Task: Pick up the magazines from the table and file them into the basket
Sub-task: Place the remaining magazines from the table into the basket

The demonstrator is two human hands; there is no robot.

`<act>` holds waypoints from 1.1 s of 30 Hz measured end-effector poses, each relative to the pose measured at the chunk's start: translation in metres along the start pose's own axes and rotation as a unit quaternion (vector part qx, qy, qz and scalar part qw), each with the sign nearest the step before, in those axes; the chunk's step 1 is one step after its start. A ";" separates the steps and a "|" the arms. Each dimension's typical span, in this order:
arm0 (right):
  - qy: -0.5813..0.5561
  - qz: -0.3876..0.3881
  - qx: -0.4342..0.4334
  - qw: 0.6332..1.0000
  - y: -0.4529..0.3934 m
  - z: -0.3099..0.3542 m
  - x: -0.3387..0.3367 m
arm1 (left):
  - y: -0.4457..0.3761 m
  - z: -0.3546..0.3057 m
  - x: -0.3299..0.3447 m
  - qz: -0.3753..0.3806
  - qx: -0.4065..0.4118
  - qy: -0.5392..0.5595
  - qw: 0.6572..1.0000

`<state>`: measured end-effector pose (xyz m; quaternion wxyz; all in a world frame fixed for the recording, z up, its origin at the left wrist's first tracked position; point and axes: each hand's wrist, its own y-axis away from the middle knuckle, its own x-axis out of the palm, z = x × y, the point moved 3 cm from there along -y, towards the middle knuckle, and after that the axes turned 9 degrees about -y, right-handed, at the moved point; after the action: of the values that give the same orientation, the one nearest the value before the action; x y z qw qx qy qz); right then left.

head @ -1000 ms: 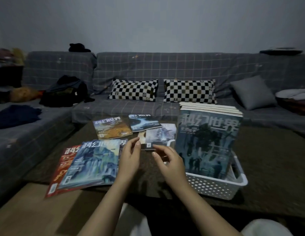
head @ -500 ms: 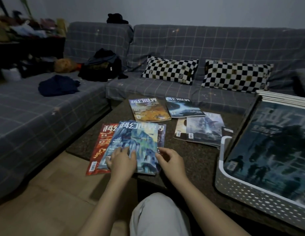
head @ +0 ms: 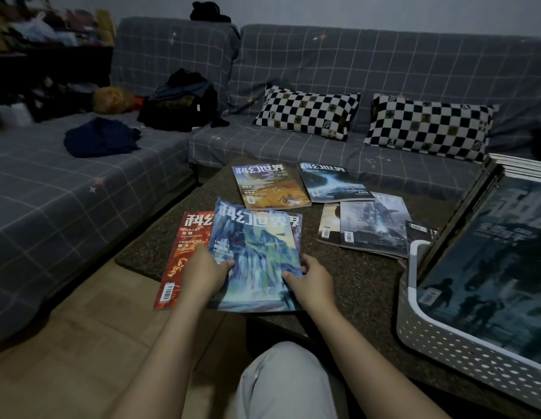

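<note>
Hands on the glossy blue magazine [head: 257, 258] now: left hand [head: 202, 275] pinches its left edge, right hand [head: 311, 282] pinches the lower right corner, both grips closed on thin flexible paper. Under it, partly covered, lies a red magazine [head: 184, 255] flat on the speckled tabletop [head: 359, 285]. Right of the right hand, past bare tabletop, stands the white perforated basket [head: 438, 346] with magazines filed in it.

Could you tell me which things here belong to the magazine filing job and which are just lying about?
Job: blue magazine held by left hand and right hand; red magazine; orange magazine; white basket.
Lying about: checkered pillows; black bag; navy cloth.
</note>
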<state>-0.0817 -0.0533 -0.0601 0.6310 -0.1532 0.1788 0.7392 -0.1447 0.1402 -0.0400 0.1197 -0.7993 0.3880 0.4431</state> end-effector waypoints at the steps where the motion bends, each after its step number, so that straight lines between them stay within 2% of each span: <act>1: -0.014 0.000 0.015 1.000 0.000 0.000 -0.002 | 0.005 -0.002 -0.002 0.004 0.007 0.032 0.999; 4: -0.065 -0.014 0.057 0.996 -0.001 -0.003 -0.010 | 0.023 -0.005 -0.008 0.000 0.039 0.131 0.991; 7: -0.181 -0.017 0.074 0.980 0.006 0.001 -0.026 | 0.037 -0.006 -0.016 -0.006 0.061 0.228 0.972; 11: -0.224 -0.035 0.002 0.974 0.031 0.025 -0.068 | 0.062 -0.028 -0.030 -0.003 0.106 0.258 0.960; 14: -0.226 -0.062 -0.053 0.971 0.053 0.043 -0.107 | 0.086 -0.058 -0.043 -0.029 0.155 0.279 0.947; 19: -0.231 -0.157 -0.130 0.951 0.095 0.055 -0.201 | 0.144 -0.128 -0.039 -0.047 0.259 0.358 0.896; 22: -0.216 -0.217 -0.143 0.941 0.114 0.044 -0.260 | 0.174 -0.170 -0.017 -0.003 0.287 0.386 0.877; 25: -0.205 -0.272 -0.152 0.928 0.124 0.024 -0.308 | 0.192 -0.207 0.016 0.050 0.290 0.392 0.872; 28: -0.174 -0.317 -0.145 0.921 0.120 -0.002 -0.342 | 0.198 -0.235 0.051 0.071 0.281 0.388 0.875; 33: -0.076 -0.346 -0.077 0.932 0.102 -0.047 -0.364 | 0.201 -0.249 0.086 0.017 0.286 0.274 0.918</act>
<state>-0.1254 -0.4087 0.0696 0.8456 -0.1969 0.0088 0.4962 -0.1115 -0.1718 0.0661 0.2247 -0.8143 0.5294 0.0786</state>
